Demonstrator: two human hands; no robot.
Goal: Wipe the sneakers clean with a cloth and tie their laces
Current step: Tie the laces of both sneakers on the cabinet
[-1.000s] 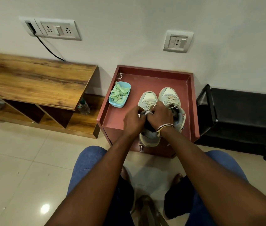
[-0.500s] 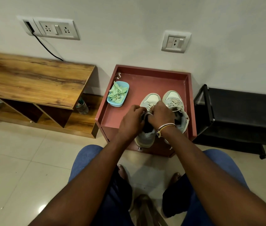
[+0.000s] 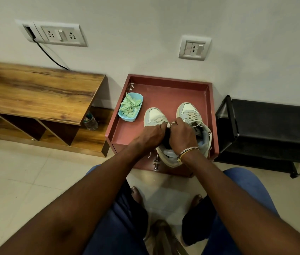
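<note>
Far left: bench [image 3: 35,92], with bottle [image 3: 90,122] tucked below its right end. Next right, on the red stand [image 3: 163,87]: tub [image 3: 136,115] holding the crumpled green cloth [image 3: 129,107], just left of the left sneaker [image 3: 153,115]. Over that sneaker: left hand [image 3: 148,136] and right hand [image 3: 182,135], knuckles up, fingertips meeting and pinching its lace [image 3: 165,123], hiding tongue and opening; heel overhanging the stand's near edge. Just right: right sneaker [image 3: 188,110]. Far right: black rack [image 3: 274,122].

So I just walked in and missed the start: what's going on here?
A seated person's left hand and right hand pinch the laces of the left sneaker, apparently tying them. The right sneaker stands beside it on the red stand. A cloth lies in a tub nearby.
</note>
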